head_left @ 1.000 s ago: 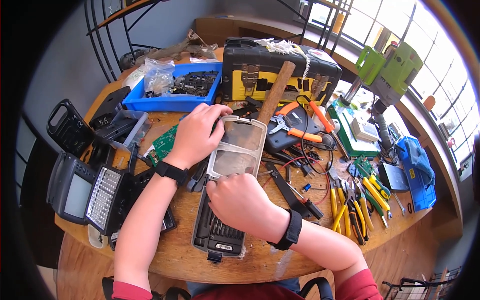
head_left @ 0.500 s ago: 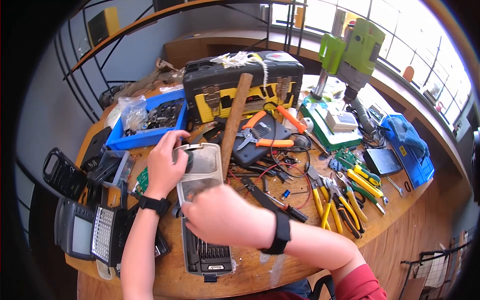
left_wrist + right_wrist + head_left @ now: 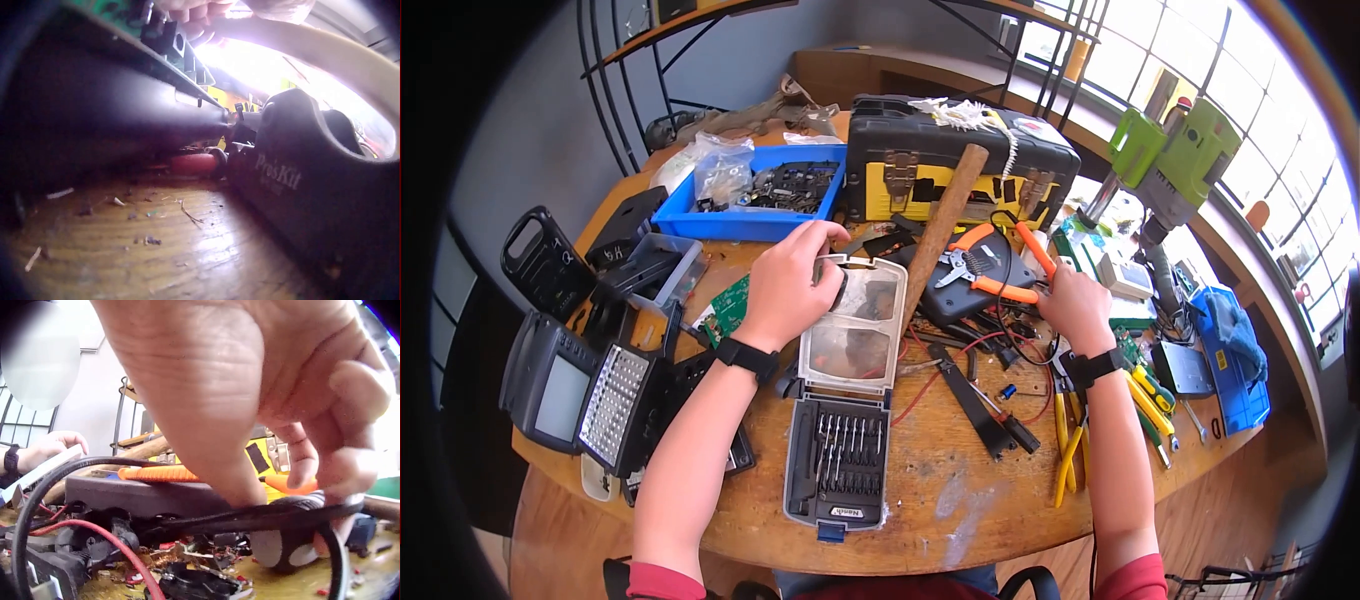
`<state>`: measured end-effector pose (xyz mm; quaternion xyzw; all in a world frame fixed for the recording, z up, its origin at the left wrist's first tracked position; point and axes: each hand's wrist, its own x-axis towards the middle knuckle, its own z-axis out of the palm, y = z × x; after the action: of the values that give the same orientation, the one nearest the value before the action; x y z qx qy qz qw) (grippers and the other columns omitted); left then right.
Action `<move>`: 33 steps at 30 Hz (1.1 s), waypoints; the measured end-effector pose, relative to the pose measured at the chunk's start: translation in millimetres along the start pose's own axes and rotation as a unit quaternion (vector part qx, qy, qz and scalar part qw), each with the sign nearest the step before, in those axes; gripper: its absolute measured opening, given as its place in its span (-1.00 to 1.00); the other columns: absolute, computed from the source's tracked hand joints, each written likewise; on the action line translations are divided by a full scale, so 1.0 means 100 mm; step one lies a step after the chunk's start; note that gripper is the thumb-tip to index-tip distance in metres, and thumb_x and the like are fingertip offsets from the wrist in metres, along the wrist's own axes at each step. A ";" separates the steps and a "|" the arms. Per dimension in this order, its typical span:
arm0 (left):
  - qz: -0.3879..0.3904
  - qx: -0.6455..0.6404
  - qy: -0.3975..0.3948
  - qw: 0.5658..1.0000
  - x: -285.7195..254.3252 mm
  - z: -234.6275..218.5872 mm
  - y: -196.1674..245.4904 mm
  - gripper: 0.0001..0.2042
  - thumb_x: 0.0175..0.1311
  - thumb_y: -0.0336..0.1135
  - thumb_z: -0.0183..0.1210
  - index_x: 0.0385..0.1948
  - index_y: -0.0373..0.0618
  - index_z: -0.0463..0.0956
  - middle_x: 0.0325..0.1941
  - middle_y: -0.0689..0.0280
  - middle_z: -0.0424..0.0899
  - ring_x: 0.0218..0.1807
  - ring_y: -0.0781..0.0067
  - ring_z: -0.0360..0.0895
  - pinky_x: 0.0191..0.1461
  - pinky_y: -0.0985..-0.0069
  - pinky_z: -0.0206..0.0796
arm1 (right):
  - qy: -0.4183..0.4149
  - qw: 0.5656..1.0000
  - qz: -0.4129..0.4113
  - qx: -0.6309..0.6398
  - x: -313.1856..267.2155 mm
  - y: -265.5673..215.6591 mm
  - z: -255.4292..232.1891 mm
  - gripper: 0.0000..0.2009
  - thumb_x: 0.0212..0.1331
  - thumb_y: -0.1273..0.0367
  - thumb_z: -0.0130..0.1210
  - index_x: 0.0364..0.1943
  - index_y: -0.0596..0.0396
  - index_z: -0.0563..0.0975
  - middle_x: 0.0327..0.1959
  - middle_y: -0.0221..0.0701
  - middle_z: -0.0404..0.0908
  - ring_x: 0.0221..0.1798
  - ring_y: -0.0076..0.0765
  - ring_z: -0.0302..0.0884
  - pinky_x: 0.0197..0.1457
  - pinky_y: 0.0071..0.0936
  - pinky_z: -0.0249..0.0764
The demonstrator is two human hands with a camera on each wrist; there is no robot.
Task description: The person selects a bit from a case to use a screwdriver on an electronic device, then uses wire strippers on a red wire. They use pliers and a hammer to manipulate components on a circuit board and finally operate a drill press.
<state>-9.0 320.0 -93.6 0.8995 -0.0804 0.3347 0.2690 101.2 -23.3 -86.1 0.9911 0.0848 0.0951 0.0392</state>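
An open screwdriver bit case [image 3: 840, 460] lies near the front of the table, its rows of bits showing. Its clear lid [image 3: 852, 345] stands raised on the far side. My left hand [image 3: 792, 285] holds the lid by its upper left edge, thumb against the frame; in the left wrist view only some fingers [image 3: 200, 12] show at the top. Farther right, my right hand [image 3: 1075, 308] reaches down beside the orange-handled wire stripper [image 3: 1010, 292]. In the right wrist view its thumb and fingers are curled round a small roundish black-and-grey thing [image 3: 284, 544], partly behind a black cable [image 3: 206, 520].
A wooden handle [image 3: 945, 230] leans behind the lid. Yellow-handled pliers [image 3: 1068, 460] and a black bar [image 3: 970, 400] lie to the right. At the back stand a blue tray [image 3: 745, 225] and a toolbox [image 3: 950, 140]; a green drill [image 3: 1190, 160] stands at the right.
My right hand has left the bit case and swung right and away to the clutter by the wire stripper. The left hand stays at the lid. The camera view shifted and came back.
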 end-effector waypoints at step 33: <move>0.038 0.003 0.027 0.999 -0.03 0.05 -0.09 -0.77 0.19 -0.41 0.14 -0.11 -0.05 0.58 -0.13 0.22 0.72 -0.14 0.07 0.69 -0.09 0.18 0.53 | -0.388 0.609 -0.146 0.676 -0.65 -0.67 -0.62 -0.57 0.39 0.51 0.21 0.26 0.02 0.33 -0.05 -0.50 0.61 -0.35 -0.67 0.44 -0.38 -0.70 0.26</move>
<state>-5.2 324.6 -102.4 0.8869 -0.1065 0.3696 0.2558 15.2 34.9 -43.5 0.6549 0.2458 -0.3898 -0.5989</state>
